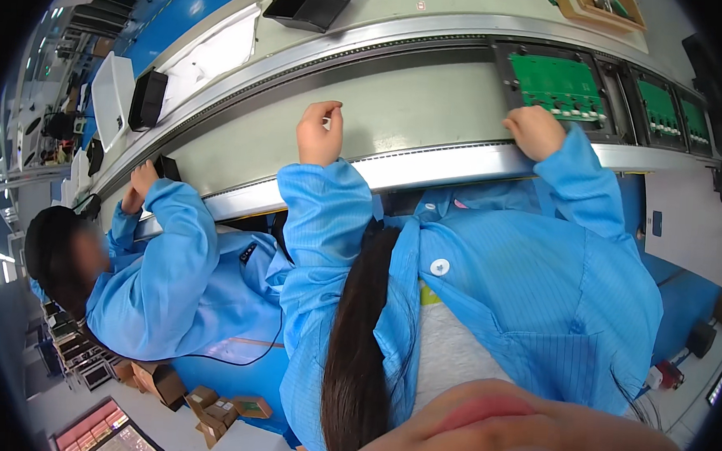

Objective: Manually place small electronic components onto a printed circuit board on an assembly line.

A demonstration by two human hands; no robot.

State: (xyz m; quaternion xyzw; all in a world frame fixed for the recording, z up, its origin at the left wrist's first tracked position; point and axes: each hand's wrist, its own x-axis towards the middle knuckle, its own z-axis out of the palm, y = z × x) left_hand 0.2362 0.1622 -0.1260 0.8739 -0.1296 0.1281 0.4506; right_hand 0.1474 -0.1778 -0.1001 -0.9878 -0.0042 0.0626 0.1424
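Observation:
My left hand (321,134) is raised over the conveyor with its fingers curled and the thumb bent toward them. A small pale spot shows in the gap between thumb and fingers; what it is, I cannot make out. My right hand (538,134) is closed at the near left corner of a black carrier frame (509,76), its fingertips against the edge. In that frame lies a green circuit board (556,82), with a row of small white and dark parts along its near side. The frame rests on the conveyor's (418,105) rails.
Further right on the line sit more framed green boards (659,107). Beyond the far rail are a black bin (311,1), white sheets (210,55) and a wooden box (602,7). At my left a co-worker in a blue smock (167,288) works at the same conveyor, near a small black block (166,168).

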